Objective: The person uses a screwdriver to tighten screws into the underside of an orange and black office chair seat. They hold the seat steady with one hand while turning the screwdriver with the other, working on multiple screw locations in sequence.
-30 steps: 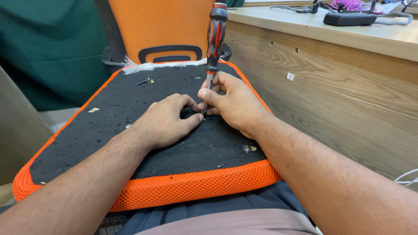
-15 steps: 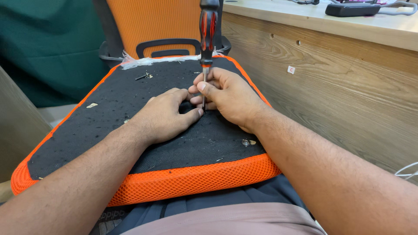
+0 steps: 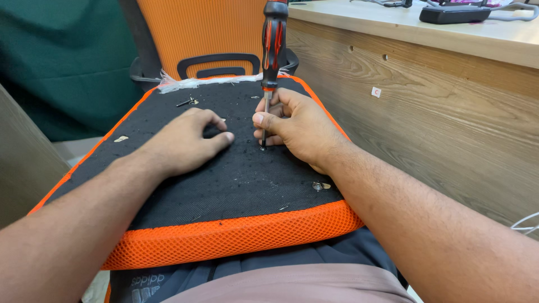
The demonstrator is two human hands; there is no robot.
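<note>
**Screwdriver upright on seat base**

Seat lies upside down on the lap, black fabric with orange mesh edge. Right hand pinches the shaft of a red-black screwdriver standing upright, tip on the fabric. Left hand rests flat just beside it, fingers loosely curled, holding nothing. Loose screw near the right wrist. Wooden surface to the right, orange chair back behind, green cloth left.

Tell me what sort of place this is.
Probably an office or a furniture workshop. A wooden desk stands at the right, an orange mesh chair back is behind, and the right hand steadies a screwdriver on an upturned seat cushion.
</note>
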